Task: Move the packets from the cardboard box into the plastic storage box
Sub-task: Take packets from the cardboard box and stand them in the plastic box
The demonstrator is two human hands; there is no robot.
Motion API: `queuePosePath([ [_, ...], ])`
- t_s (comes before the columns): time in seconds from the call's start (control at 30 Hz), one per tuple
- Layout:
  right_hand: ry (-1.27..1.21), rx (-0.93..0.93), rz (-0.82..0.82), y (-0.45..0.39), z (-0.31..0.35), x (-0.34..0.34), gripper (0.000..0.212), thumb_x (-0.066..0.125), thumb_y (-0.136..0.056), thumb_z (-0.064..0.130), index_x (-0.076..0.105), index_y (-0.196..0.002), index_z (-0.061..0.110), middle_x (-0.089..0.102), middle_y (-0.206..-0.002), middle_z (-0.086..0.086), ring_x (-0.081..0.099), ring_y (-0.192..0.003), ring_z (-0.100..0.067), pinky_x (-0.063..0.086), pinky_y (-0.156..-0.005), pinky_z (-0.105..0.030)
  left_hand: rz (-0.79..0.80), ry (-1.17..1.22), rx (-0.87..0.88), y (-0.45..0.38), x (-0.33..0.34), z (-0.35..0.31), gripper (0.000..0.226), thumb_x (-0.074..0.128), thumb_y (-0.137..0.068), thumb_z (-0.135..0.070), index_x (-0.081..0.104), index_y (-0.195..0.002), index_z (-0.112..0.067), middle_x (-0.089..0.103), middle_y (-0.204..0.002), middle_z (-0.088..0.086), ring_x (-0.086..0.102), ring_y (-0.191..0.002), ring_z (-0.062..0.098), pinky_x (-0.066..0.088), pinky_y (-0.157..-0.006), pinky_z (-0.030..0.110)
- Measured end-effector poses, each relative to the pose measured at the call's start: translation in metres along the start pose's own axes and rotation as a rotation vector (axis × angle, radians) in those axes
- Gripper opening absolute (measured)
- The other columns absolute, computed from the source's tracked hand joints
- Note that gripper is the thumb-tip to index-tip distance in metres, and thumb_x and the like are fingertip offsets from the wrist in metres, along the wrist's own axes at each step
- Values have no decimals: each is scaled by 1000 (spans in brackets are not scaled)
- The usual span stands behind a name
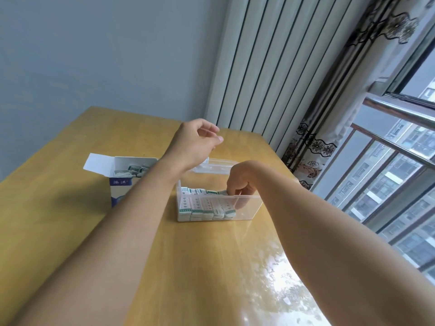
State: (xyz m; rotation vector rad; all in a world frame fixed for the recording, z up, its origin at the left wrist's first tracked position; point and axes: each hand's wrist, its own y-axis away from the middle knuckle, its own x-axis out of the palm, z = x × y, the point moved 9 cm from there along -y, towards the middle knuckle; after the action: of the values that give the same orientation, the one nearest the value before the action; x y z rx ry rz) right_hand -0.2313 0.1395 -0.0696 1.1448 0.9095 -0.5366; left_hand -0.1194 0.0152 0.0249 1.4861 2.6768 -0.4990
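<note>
Clear plastic storage box (249,208) holds the right hand (240,187), fingers pinching a packet (222,193) at the right end of the upright row of packets (204,205): placing is under way. The left hand (195,144) hovers above, loosely curled, holding nothing. Next, I judge, comes a reach left to the cardboard box (122,182), which has packets left. Both stand on the yellow wooden bench (70,220), beside a curtained window (388,172).

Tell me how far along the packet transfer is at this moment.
Done: a row of packets already stands in the plastic storage box. In hand: the right hand is setting another packet at the row's end; the left hand hovers empty. Left: more packets show inside the open cardboard box.
</note>
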Motion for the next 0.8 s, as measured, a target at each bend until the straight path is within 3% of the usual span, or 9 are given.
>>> queuePosePath([
  [0.03, 56, 17, 41, -2, -1, 3, 24, 62, -93, -1, 67, -116, -2, 69, -126, -16, 67, -119, -31, 54, -97, -38, 1, -1, -2, 0, 0, 1, 11, 72, -92, -20, 69, -102, -22, 72, -98, -5, 73, -89, 16, 60, -89, 40],
  [0.1, 150, 37, 118, -3, -1, 11, 37, 57, -95, 4, 63, -132, 3, 76, -116, -7, 75, -102, -23, 55, -101, -41, 2, -8, -2, 0, 0, 1, 12, 71, -92, -20, 69, -103, -22, 72, -99, -5, 73, -88, 16, 60, -89, 39],
  [0.23, 241, -3, 152, -1, 8, 12, 53, 54, -95, 1, 52, -146, 16, 80, -85, 0, 78, -78, -21, 59, -94, -45, 7, -23, -4, 1, 1, 2, 12, 71, -92, -21, 69, -104, -22, 72, -100, -5, 73, -89, 16, 60, -89, 41],
  [0.37, 228, -36, 190, -2, 13, 15, 55, 58, -93, -1, 54, -145, 18, 79, -94, -6, 78, -79, -25, 59, -93, -47, 19, -36, -11, 1, 3, 2, 14, 71, -93, -20, 69, -106, -19, 72, -100, -5, 73, -89, 16, 59, -90, 41],
  [0.6, 233, -25, 207, 0, 11, 19, 45, 46, -98, 1, 52, -142, 1, 79, -96, -15, 78, -87, -30, 58, -95, -49, 29, -56, -17, 1, 5, 3, 14, 71, -93, -21, 69, -106, -20, 72, -100, -5, 73, -89, 15, 59, -90, 43],
  [0.7, 293, -8, 198, 2, 9, 18, 41, 43, -98, 3, 57, -137, 0, 79, -95, -13, 78, -90, -29, 58, -95, -47, 30, -61, -14, 1, 5, 3, 14, 71, -93, -21, 69, -107, -20, 72, -99, -6, 73, -88, 14, 59, -90, 42],
  [0.8, 347, -22, 141, 3, 13, 12, 50, 42, -99, 4, 46, -148, 7, 80, -92, -6, 78, -83, -26, 59, -92, -46, 25, -64, -12, 1, 5, 3, 13, 70, -93, -22, 69, -106, -21, 71, -99, -6, 73, -88, 13, 59, -90, 41],
])
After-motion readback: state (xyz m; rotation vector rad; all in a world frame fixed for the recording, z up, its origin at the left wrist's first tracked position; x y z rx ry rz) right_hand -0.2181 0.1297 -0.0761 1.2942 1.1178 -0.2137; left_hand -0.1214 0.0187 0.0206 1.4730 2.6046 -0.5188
